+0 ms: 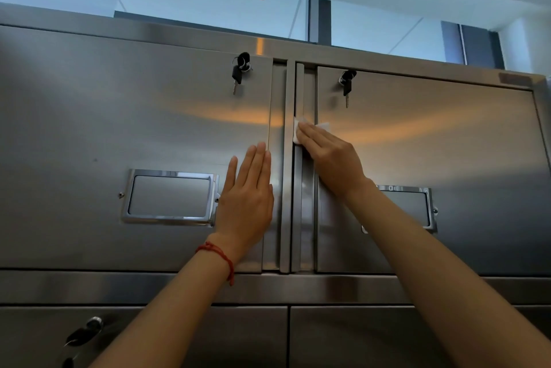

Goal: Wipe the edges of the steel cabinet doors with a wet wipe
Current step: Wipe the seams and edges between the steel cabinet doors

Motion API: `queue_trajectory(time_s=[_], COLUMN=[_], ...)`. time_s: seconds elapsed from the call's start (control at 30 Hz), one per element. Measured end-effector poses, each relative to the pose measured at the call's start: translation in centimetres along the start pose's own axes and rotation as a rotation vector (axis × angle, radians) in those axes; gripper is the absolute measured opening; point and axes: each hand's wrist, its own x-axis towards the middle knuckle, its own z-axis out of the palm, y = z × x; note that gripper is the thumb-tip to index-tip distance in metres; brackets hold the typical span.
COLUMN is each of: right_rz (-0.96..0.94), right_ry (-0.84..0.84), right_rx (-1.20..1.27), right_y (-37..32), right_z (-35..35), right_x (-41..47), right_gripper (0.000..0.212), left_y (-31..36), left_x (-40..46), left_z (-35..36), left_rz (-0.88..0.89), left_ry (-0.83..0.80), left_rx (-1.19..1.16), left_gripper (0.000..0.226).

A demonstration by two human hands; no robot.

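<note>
Head view: a wet wipe is pressed flat-fingered by the right hand against the right door's edge; the left hand is laid flat, released, on the left door.

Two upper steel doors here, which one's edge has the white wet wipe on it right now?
The right-hand upper steel door: the right hand presses the white wet wipe onto its inner edge. The left hand lies bare on the left door.

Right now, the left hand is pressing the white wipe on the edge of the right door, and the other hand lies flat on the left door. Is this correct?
Not quite: the hands are swapped. In the head view, the right hand presses the wipe on the edge of the right door, and the left hand lies flat on the left door.
</note>
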Motion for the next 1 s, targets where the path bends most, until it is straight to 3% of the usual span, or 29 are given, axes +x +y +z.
queue_trajectory(time_s=[0.77, 1.0], right_rz=[0.072, -0.013], right_ry=[0.049, 0.031], right_rx=[0.036, 0.017], right_y=[0.5, 0.4], right_z=[0.7, 0.3], right_x=[1.6, 0.1], right_gripper=[0.035, 0.037], left_y=[0.1, 0.1], left_x=[0.0, 0.0], left_z=[0.1, 0.1], left_rz=[-0.011, -0.011], left_ry=[-0.027, -0.019], left_rx=[0.000, 0.007], left_gripper=[0.052, 0.052])
